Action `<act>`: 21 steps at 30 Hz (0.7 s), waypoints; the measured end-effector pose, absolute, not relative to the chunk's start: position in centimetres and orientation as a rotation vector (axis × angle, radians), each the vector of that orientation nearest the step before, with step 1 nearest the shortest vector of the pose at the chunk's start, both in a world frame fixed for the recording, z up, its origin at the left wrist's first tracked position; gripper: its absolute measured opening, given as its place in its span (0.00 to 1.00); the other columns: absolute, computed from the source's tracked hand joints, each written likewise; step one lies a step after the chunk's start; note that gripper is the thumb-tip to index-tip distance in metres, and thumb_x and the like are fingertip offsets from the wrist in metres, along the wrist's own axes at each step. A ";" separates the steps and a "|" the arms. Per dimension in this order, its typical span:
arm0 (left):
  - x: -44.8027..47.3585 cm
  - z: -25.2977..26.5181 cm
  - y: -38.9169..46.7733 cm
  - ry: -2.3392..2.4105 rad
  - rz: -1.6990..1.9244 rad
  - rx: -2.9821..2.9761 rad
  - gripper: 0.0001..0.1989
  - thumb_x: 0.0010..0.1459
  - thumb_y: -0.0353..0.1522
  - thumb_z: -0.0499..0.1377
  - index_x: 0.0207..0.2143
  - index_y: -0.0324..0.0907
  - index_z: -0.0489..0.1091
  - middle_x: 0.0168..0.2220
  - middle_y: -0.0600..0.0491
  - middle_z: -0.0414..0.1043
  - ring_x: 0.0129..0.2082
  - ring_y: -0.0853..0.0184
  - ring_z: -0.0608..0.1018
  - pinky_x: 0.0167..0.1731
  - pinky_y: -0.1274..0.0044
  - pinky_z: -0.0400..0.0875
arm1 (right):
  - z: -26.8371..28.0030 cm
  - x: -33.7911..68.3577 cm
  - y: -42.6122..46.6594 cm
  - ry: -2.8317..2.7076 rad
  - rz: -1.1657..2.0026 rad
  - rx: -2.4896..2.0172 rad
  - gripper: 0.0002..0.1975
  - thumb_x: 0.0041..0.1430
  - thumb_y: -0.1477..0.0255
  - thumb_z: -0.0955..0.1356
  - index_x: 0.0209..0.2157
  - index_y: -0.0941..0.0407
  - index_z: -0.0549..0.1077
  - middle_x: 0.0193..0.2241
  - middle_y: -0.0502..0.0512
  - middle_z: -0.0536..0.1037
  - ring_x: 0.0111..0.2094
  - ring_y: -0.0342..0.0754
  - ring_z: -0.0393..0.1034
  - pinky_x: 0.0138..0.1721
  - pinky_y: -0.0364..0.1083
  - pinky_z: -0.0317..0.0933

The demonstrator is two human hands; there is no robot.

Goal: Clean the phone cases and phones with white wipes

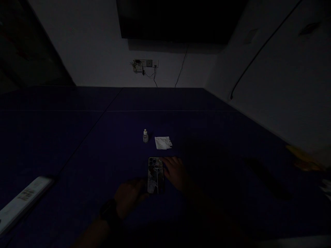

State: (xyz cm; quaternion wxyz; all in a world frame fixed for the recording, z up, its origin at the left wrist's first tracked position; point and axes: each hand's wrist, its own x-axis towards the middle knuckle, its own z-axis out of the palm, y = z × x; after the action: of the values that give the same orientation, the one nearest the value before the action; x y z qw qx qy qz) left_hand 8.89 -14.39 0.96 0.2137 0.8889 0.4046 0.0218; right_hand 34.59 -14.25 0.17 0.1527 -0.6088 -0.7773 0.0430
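Grey-black phone (pixel 152 184) | right fingers (pixel 169 160) parted at upper corner | left fingers (pixel 139 186) dim, cannot tell grip | wall screen (pixel 178 20) cropped

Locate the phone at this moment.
In the head view, the phone is just left of centre in the lower half, between the left hand and right hand, below the bottle.

Very dim throughout, with the blue surface (pixel 119 137) sinking to near-black at lower right.

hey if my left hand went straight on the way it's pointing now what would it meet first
The phone, probably along its lower left edge. Your left hand is right beside it, perhaps touching; the darkness leaves any gap unclear.
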 end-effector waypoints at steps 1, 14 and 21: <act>8.6 1.0 -14.2 1.100 0.059 2.474 0.13 0.65 0.39 0.60 0.50 0.47 0.70 0.48 0.50 0.78 0.46 0.58 0.81 0.45 0.70 0.74 | 0.2 34.9 -14.2 -2.220 0.111 -1.756 0.24 0.65 0.74 0.64 0.62 0.55 0.67 0.57 0.61 0.73 0.54 0.58 0.65 0.53 0.55 0.57; 2.1 -2.1 -2.3 1.389 0.460 2.789 0.34 0.69 0.52 0.45 0.67 0.40 0.58 0.66 0.41 0.62 0.67 0.50 0.64 0.63 0.56 0.61 | -3.3 41.3 -12.6 -2.010 -0.284 -2.091 0.31 0.69 0.60 0.58 0.65 0.66 0.61 0.66 0.69 0.61 0.67 0.62 0.54 0.64 0.59 0.49; 1.6 -3.5 -1.8 1.402 0.402 2.837 0.34 0.69 0.50 0.45 0.69 0.40 0.53 0.69 0.42 0.57 0.68 0.50 0.61 0.65 0.56 0.59 | -3.6 41.2 -12.4 -2.008 -0.266 -2.092 0.31 0.69 0.59 0.57 0.65 0.63 0.62 0.66 0.67 0.62 0.68 0.60 0.52 0.65 0.59 0.47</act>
State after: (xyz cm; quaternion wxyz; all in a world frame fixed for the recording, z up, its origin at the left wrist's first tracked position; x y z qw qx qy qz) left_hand 1.56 -1.84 -3.51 -0.0243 0.8891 0.4394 0.1259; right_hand 41.22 -12.43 -3.64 0.1146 -0.7137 -0.6850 -0.0908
